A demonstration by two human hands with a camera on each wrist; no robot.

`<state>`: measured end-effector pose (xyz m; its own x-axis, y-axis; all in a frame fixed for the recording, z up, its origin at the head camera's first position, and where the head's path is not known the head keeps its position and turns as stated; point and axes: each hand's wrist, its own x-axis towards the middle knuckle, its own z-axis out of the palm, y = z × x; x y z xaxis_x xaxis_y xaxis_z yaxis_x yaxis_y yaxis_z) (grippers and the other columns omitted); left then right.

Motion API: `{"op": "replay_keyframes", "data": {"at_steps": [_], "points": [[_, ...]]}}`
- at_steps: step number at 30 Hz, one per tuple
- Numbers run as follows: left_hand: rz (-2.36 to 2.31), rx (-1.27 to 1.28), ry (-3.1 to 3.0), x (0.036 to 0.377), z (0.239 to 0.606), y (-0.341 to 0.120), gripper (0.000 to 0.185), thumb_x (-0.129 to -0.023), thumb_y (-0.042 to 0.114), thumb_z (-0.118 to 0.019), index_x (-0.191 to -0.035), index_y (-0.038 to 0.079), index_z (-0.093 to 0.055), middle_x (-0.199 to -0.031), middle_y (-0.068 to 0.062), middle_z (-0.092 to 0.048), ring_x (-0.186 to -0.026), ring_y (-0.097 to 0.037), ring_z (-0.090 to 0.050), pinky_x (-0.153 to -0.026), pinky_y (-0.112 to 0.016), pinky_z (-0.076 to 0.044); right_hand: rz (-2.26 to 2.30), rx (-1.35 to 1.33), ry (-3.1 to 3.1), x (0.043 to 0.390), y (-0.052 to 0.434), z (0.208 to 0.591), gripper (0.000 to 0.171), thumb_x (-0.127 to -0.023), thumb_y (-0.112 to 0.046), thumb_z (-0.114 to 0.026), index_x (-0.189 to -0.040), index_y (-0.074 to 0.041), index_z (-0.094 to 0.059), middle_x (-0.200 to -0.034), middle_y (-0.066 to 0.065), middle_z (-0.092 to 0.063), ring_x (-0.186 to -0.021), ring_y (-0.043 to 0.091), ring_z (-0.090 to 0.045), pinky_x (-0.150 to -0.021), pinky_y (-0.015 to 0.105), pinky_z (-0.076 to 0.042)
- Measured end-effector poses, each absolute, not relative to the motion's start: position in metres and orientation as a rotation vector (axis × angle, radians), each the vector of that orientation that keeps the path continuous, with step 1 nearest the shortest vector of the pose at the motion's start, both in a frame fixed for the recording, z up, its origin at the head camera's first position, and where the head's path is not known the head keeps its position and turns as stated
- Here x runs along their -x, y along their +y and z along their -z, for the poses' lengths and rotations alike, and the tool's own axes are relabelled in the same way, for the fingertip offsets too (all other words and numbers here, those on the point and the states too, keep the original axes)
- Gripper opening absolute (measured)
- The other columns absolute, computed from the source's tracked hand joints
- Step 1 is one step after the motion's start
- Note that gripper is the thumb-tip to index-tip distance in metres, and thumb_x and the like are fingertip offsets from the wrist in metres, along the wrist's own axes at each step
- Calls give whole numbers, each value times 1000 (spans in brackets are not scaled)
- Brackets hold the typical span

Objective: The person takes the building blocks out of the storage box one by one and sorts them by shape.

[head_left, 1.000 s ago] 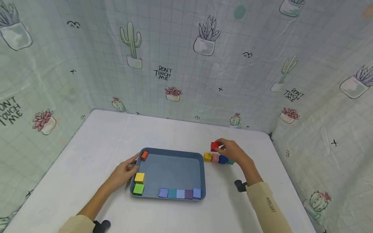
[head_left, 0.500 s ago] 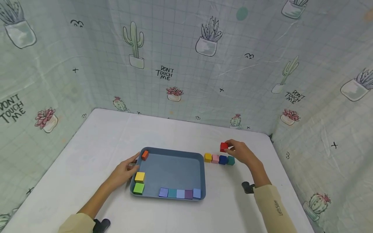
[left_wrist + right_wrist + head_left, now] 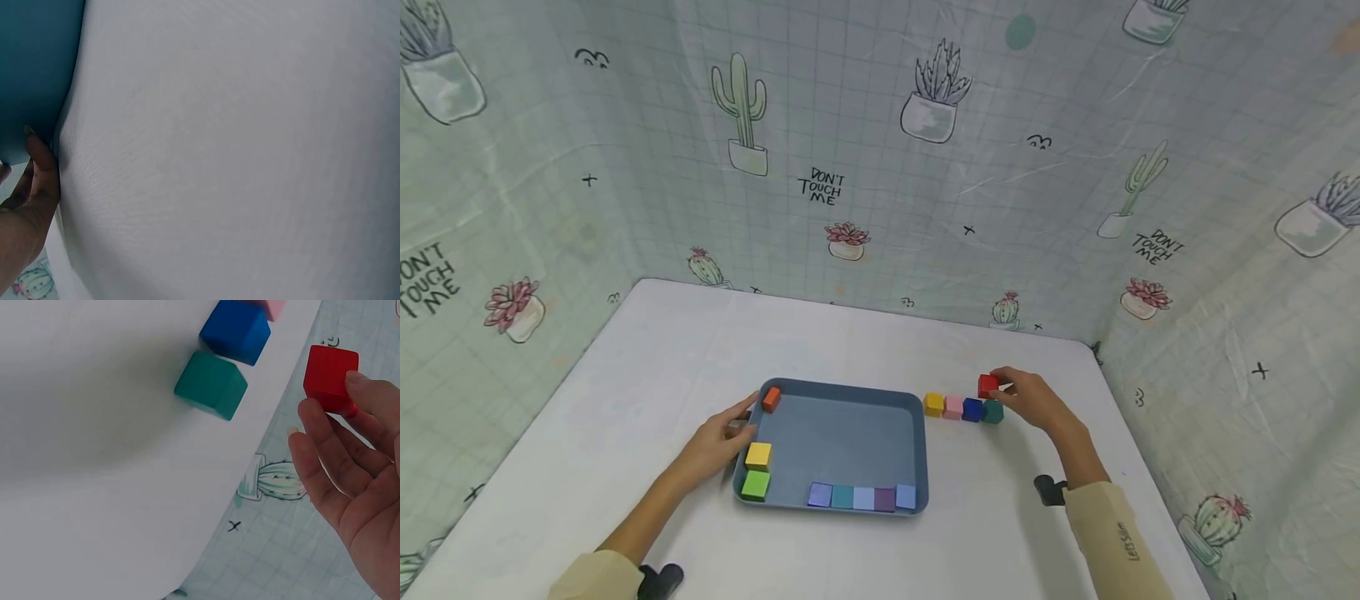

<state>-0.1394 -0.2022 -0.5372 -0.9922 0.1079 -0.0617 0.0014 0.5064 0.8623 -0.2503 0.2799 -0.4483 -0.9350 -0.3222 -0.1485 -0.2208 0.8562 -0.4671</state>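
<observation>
Covering the scene, the white counter (image 3: 865, 350) carries a blue tray (image 3: 842, 437). Left of the tray, the left hand (image 3: 718, 442) rests open against its rim. Right of the tray, the right hand (image 3: 1033, 400) pinches a red block (image 3: 988, 385) above the teal block (image 3: 993, 411).

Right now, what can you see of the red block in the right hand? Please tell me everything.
The red block is a small plain cube, matt and evenly coloured, with no markings visible. The right hand pinches it with its fingers, above the table, beyond the green block at the right end of a row of four blocks. It appears to touch only the fingers.
</observation>
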Motion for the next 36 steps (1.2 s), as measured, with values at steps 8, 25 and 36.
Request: {"op": "replay_keyframes", "data": {"at_steps": [8, 25, 36], "points": [[-1516, -108, 2622, 140, 538, -203, 57, -95, 17, -54, -148, 12, -32, -132, -30, -45, -102, -33, -57, -74, -36, -50, 665, 408, 2819, 251, 296, 452, 40, -93, -12, -59, -128, 3, -51, -117, 21, -58, -104, 35, -57, -84, 45, -48], [-1494, -95, 2634, 142, 540, -203, 58, -95, 20, -55, -148, 11, -32, -130, -27, -47, -98, -29, -57, -65, -30, -48, 636, 363, 2826, 248, 318, 461, 39, -91, -8, -60, -126, 6, -52, -117, 22, -58, -104, 37, -56, -84, 46, -47], [-1494, -88, 2634, 142, 542, -202, 57, -95, 18, -54, -148, 11, -32, -130, -26, -48, -99, -29, -56, -67, -30, -47, 608, 328, 2832, 240, 332, 472, 37, -90, -7, -61, -123, 7, -54, -114, 23, -59, -104, 39, -55, -85, 49, -46]]}}
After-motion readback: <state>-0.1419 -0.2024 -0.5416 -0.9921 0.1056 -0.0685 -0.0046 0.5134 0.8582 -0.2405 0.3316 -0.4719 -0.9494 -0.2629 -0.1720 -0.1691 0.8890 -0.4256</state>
